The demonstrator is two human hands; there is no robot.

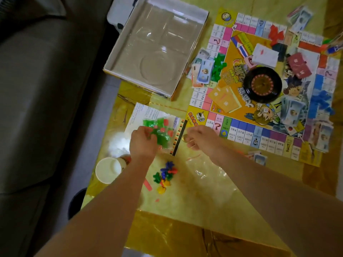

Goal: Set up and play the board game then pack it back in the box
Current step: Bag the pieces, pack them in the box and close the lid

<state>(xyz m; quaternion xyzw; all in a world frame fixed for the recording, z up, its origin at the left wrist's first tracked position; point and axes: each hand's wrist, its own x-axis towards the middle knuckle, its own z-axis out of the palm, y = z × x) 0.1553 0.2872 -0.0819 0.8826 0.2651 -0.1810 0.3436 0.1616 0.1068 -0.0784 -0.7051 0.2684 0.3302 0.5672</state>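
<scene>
Nearest, a loose heap of small coloured plastic pawns (165,174) lies on the glossy yellow tabletop (194,208) between the forearms. A flat clear zip bag (206,175) is to its right and a white paper cup (108,169) stands at the tabletop's left edge. A careless sweep of the left forearm could scatter the pawns or tip the cup off the edge.

Just beyond, the left hand (143,142) clutches a clear bag of green and red plastic houses (160,130) above a printed paper sheet (146,112). If the bag's mouth is open, tilting it would probably spill houses. The right hand (200,138) has its fingers curled beside a small gold disc (184,138); I cannot tell whether it pinches anything.

Counted near to far, there is one pawn heap, one flat bag, one cup, one bag of houses and one sheet. Farther off are one open white cardboard box (157,34) with a bare clear tray and, right of it, one colourful square game board (239,127). On the board sit:
- one black roulette wheel (262,83);
- three card stacks: white (265,54), dark red (298,66) and orange (224,97);
- three loose heaps of pieces: green (219,65), red (276,34) and blue (321,101).

Roughly five paper-money piles lie around it, too blurred to count surely.
</scene>
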